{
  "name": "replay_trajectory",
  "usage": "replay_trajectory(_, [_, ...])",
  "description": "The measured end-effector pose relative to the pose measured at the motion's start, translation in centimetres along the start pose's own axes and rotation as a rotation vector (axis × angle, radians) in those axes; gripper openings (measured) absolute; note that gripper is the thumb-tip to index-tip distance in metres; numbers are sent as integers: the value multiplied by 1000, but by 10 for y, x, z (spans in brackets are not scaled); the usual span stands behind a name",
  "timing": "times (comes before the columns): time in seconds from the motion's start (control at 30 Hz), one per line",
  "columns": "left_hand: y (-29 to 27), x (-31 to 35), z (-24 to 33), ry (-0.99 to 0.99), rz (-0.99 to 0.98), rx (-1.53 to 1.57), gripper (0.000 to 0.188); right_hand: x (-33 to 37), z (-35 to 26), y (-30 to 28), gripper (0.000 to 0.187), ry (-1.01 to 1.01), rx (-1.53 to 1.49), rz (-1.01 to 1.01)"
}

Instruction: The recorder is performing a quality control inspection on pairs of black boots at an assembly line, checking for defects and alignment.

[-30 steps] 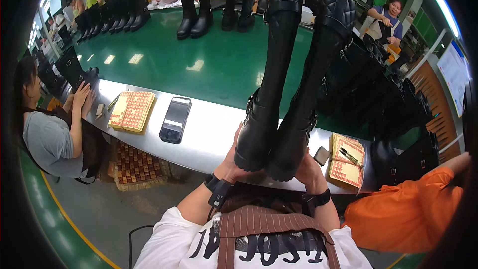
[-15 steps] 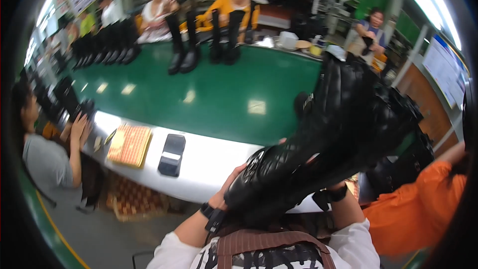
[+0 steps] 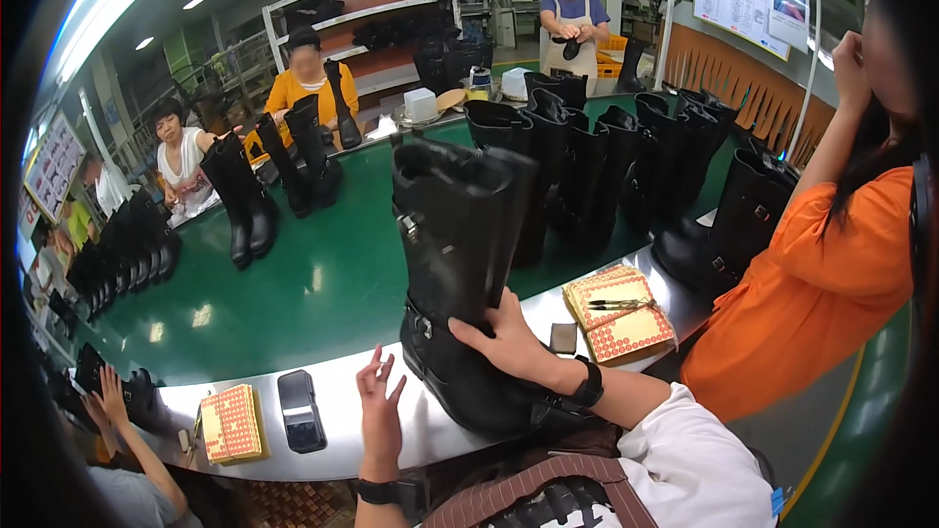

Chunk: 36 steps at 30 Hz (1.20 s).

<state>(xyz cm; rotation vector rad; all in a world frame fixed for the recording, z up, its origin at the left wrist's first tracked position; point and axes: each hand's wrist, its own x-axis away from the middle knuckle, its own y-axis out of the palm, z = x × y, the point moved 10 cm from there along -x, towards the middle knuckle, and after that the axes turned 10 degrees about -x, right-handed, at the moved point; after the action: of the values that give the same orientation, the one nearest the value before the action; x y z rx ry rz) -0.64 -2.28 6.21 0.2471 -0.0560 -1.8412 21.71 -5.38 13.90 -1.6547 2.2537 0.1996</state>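
Observation:
A tall black boot (image 3: pixel 455 244) with buckled straps stands nearly upright before me at the near metal edge of the table. My right hand (image 3: pixel 509 337) is closed round its ankle, thumb across the near side; part of the fingers is hidden behind the shaft. To the left of the boot, my left hand (image 3: pixel 380 396) is raised with its fingers apart, touching nothing. The boot's toe lies low, close to my apron (image 3: pixel 528 489).
Several black boots (image 3: pixel 587 176) crowd the green table (image 3: pixel 333 284) at right; more stand along its far side. Bundled yellow cards (image 3: pixel 233 422) and a dark phone-like case (image 3: pixel 300 411) lie left, another card stack (image 3: pixel 621 313) right. A person in orange (image 3: pixel 812 284) is close on my right.
The boot has come from a slanted hold across both arms to a near-upright stance at the table edge. My left hand has let go of it. The view has turned right.

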Motion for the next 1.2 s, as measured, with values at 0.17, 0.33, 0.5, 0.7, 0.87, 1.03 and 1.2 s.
replay_trajectory(0.17, [81,15,30,330,-222,-810,47,40,-9,9,36,-233,403,-172])
replay_trajectory(0.33, [90,8,53,383,-16,-995,55,49,22,-13,22,-34,-187,-243])
replay_trajectory(0.5, [92,11,73,447,76,-1113,52,59,72,8,46,216,-453,-286])
replay_trajectory(0.7, [85,1,64,300,77,-994,57,74,49,12,75,74,-443,-476])
replay_trajectory(0.87, [70,-9,51,250,184,-1009,38,73,28,15,66,40,-404,-739])
replay_trajectory(1.03, [30,-32,52,28,240,-989,37,26,69,-27,47,189,-693,-338])
replay_trajectory(1.2, [15,-104,78,221,205,-1137,31,10,129,-60,30,396,-891,22])
